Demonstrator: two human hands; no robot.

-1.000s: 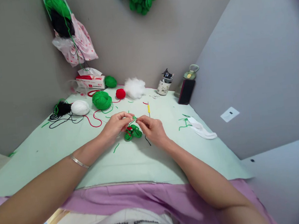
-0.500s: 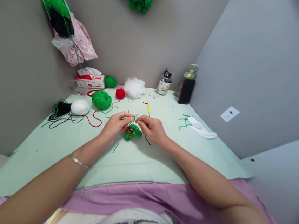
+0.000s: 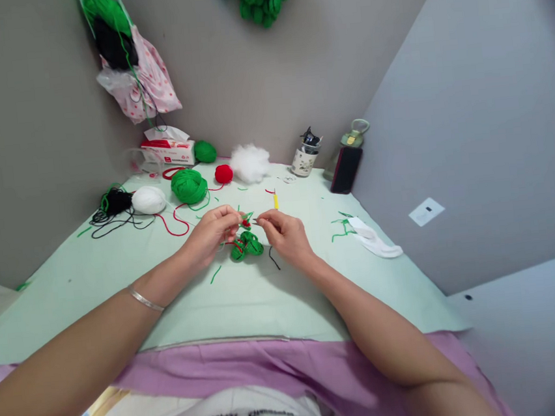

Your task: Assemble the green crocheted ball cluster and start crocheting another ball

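Between finger and thumb, my left hand (image 3: 218, 230) pinches a small red and green yarn piece (image 3: 246, 223) with green strands sticking up. My right hand (image 3: 284, 233) is closed in a pinch on a thin, dark, needle-like tool (image 3: 256, 222) whose tip points at that piece. Just below and between the hands are rounded green crocheted pieces (image 3: 246, 246) with dark lines and a bit of red yarn. A short black yarn end (image 3: 273, 259) lies under my right hand, and a green scrap (image 3: 216, 275) lies nearer me.
Behind the hands are a yellow-handled crochet hook (image 3: 275, 200), a green yarn ball (image 3: 189, 186), a red ball (image 3: 224, 174), a white ball (image 3: 148, 199), black yarn (image 3: 116, 201) and white stuffing (image 3: 250, 163). A phone (image 3: 346, 170) leans at the back right, above a white cloth-like piece (image 3: 373, 238).
The red part has risen from the green pieces to my left fingertips. My right hand has drawn slightly right, and the thin tool's tip now shows.
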